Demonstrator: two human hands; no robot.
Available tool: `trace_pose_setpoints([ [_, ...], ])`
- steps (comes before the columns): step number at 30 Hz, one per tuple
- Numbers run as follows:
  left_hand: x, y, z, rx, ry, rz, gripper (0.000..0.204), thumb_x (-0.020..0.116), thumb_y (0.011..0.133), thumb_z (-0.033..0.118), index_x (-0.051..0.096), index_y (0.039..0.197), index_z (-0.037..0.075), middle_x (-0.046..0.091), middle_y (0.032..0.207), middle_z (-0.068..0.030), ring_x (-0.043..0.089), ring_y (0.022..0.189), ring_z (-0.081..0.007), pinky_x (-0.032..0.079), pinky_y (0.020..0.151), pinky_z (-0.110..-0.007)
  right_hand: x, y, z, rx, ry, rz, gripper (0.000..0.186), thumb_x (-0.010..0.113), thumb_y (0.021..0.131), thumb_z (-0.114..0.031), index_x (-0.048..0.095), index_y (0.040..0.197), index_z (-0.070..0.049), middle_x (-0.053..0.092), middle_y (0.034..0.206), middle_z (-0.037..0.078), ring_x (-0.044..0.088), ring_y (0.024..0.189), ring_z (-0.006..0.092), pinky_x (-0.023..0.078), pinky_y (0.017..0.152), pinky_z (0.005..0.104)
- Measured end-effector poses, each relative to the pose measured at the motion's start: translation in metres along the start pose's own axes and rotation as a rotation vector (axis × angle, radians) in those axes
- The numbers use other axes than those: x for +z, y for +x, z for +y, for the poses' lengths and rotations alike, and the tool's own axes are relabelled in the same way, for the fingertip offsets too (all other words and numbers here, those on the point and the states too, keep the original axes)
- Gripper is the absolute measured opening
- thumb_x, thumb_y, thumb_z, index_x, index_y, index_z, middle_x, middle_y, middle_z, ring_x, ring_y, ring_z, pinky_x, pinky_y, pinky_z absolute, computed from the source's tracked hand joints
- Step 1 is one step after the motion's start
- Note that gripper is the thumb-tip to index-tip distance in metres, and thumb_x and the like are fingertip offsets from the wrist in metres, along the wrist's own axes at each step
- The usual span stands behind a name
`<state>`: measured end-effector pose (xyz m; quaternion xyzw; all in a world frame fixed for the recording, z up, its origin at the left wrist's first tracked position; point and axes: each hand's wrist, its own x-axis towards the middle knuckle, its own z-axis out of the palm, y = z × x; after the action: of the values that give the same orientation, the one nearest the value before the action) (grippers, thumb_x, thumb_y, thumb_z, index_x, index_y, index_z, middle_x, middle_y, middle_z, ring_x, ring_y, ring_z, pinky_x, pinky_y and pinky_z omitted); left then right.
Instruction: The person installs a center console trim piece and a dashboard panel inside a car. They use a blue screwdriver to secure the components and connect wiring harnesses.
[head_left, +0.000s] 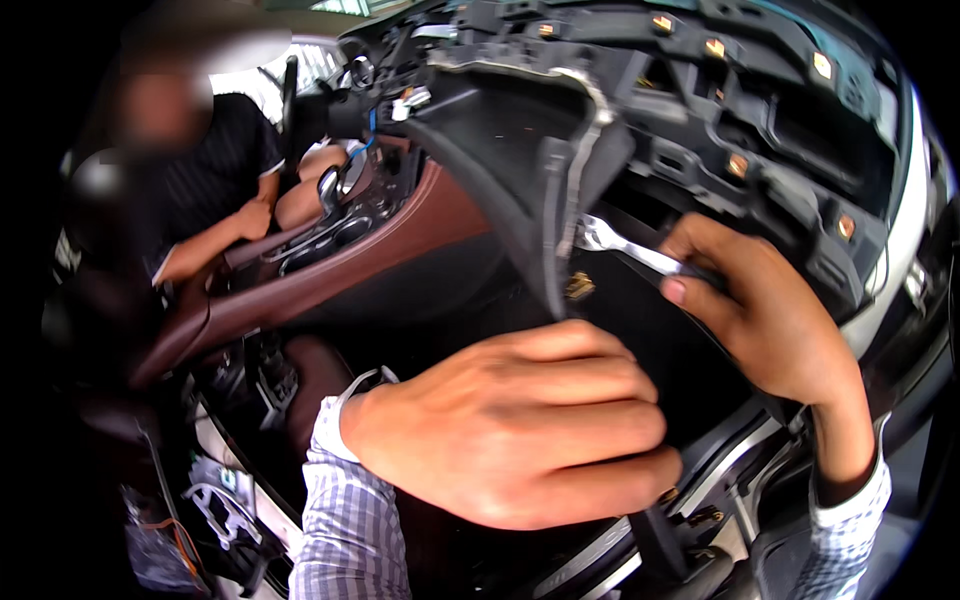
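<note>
My right hand (765, 300) grips a silver clip puller (635, 248) with a notched head and a dark handle. The tool's head sits against the right edge of a black dashboard panel (500, 130), which has a pale strip along its rim. Lower and nearer, my left hand (530, 425) is closed in a fist, its back toward me. Whatever lies inside its curled fingers is hidden. By its little finger shows a small brass-coloured bit (668, 495). Another brass-coloured clip (578, 286) sits at the panel's lower edge.
The stripped dashboard frame (690, 110) with several metal clips runs along the top right. A brown centre console (400, 240) stands to the left, with a gear lever (328, 190). Beyond it sits another person (215, 180). Loose wires (215, 510) lie at lower left.
</note>
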<state>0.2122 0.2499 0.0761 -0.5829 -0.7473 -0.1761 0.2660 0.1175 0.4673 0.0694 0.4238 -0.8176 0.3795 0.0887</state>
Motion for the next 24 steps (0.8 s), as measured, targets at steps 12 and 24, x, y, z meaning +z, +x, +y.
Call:
trace_pose_setpoints([
  [12,-0.006,-0.013,0.005,0.194,-0.092,0.370,0.032,0.079,0.081,0.025,0.063,0.100,0.005,0.059,0.090,-0.0063,0.060,0.092,-0.0260,0.047,0.086,-0.040,-0.031,-0.045,-0.102,0.094,-0.722,-0.115,0.020,0.068,0.088,-0.009,0.057,0.103,-0.001,0.068,0.091,0.023,0.063,0.087,0.0500,0.052,0.071,0.0492],
  [24,-0.034,-0.027,-0.035,-0.218,-0.172,1.022,0.026,0.053,0.103,0.012,0.064,0.088,-0.006,0.064,0.073,-0.0103,0.059,0.064,-0.0132,0.048,0.061,-0.028,0.046,-0.251,-0.087,0.302,-0.622,0.099,0.018,0.062,0.091,-0.004,0.064,0.108,-0.003,0.064,0.093,0.022,0.063,0.082,0.0444,0.051,0.072,0.0491],
])
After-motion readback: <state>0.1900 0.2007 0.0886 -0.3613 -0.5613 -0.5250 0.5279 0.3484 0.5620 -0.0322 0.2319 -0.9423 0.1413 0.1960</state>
